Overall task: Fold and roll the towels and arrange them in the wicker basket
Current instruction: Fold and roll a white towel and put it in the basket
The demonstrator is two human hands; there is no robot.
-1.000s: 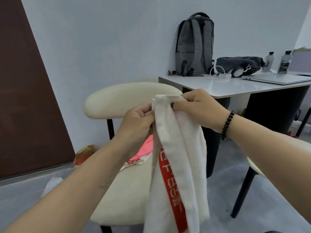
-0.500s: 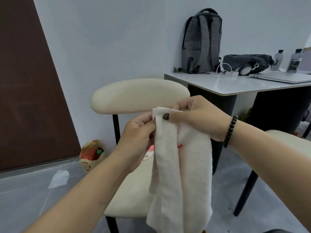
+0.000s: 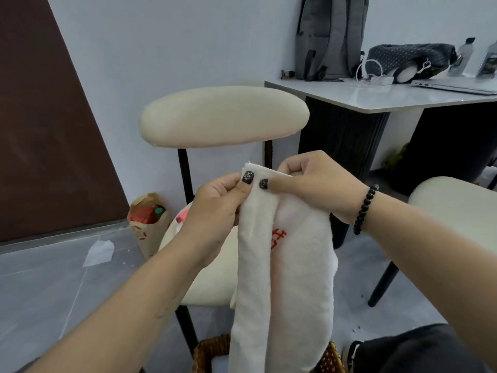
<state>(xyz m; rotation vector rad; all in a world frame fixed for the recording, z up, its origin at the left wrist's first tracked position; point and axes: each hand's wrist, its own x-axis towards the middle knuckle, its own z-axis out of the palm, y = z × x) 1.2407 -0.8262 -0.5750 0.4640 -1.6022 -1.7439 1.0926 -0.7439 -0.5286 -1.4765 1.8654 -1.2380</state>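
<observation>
- We hold a white towel (image 3: 285, 278) up in front of us with both hands, its top edge pinched between them and the rest hanging straight down.
- Our left hand (image 3: 215, 211) has its fingers curled round the towel's upper left corner, the thumb pressed flat on the front of the cloth.
- Our right hand (image 3: 317, 187) pinches the top edge just beside the left thumb, its other fingers curled behind the fabric; a dark bead bracelet (image 3: 364, 210) sits on that wrist.
- The towel is folded lengthwise into a narrow strip, with a bit of red lettering showing in the crease.
- Its lower end hangs over the wicker basket (image 3: 207, 354) on the floor, at the bottom of the view; we cannot tell whether it touches the basket.
- Behind the towel stands a cream chair (image 3: 223, 117), with something pink and white lying on its seat.
- A table (image 3: 376, 99) to the right carries a grey backpack (image 3: 330, 36).
</observation>
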